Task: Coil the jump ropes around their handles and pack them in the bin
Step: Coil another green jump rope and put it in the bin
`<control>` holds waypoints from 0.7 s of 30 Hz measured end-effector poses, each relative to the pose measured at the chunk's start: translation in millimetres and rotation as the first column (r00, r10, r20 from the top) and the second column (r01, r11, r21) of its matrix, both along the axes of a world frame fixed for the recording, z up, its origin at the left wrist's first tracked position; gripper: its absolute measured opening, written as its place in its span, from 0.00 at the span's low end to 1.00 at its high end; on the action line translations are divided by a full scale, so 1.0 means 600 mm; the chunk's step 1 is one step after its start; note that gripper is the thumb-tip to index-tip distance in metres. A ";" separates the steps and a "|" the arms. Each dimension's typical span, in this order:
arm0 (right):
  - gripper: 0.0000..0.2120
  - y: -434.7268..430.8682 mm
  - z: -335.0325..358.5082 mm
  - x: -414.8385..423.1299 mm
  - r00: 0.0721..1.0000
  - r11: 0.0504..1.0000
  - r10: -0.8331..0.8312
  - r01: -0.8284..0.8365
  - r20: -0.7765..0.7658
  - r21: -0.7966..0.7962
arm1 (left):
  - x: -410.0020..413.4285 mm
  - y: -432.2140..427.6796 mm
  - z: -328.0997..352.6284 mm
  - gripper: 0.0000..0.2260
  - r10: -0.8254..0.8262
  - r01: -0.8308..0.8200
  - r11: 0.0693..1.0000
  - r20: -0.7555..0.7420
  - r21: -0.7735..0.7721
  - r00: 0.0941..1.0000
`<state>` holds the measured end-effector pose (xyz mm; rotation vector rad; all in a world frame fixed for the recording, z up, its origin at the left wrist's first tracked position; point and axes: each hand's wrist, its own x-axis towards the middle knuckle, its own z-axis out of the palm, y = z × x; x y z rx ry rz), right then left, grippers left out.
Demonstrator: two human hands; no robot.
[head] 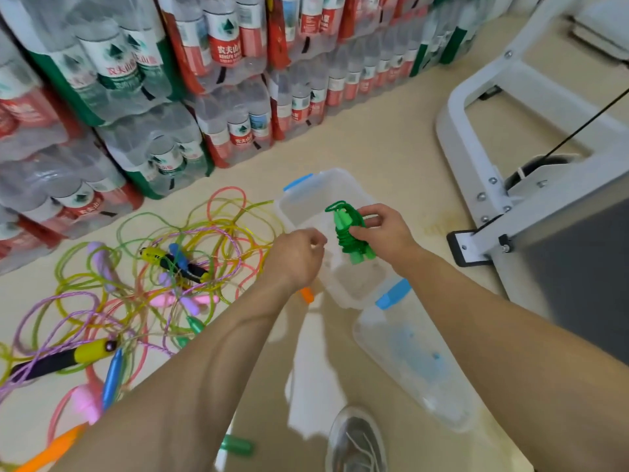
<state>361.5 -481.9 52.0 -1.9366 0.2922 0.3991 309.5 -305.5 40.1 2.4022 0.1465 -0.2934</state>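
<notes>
Gripping coiled green jump rope in right hand over clear bin — left hand curled, cannot tell if holding anything; loose ropes tangled beside.

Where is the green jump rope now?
In the head view, just right of centre: the right hand holds the green jump rope over the open clear bin, with the left hand beside it.

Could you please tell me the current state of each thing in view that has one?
green jump rope: coiled around its handles, held over the bin.
bin: open, lid off.
lid: lying on the floor beside the bin.
other jump ropes: uncoiled, tangled on the floor.
right hand: grips the green jump rope.
left hand: fingers curled; any hold cannot be told.
</notes>
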 end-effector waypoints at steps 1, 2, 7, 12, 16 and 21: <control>0.14 0.000 -0.018 0.005 1.000 0.997 0.026 -0.025 0.004 -0.078 | -0.005 0.006 -0.016 0.12 -0.111 0.111 0.983 -0.009 0.143 0.994; 0.14 0.003 -0.036 0.009 0.998 0.986 0.067 -0.067 -0.002 -0.153 | -0.010 0.012 -0.032 0.12 -0.179 0.176 0.962 -0.004 0.208 0.984; 0.17 0.036 -0.111 0.003 0.909 0.727 0.403 -0.388 -0.105 -0.566 | -0.022 0.026 -0.059 0.12 -0.133 0.130 0.991 0.110 0.039 0.985; 0.13 0.051 -0.117 -0.016 0.788 0.516 0.547 -0.583 -0.282 -0.628 | -0.024 0.031 -0.040 0.15 0.074 -0.089 0.924 -0.055 -0.372 0.996; 0.16 0.043 -0.068 -0.016 0.840 0.602 0.506 -0.506 -0.195 -0.618 | -0.039 0.051 -0.025 0.12 0.198 -0.246 0.851 -0.151 -0.465 0.969; 0.09 0.073 0.026 -0.064 0.871 0.702 0.484 -0.444 -0.085 -0.556 | -0.107 0.098 0.015 0.06 0.234 -0.314 0.880 -0.251 -0.357 0.939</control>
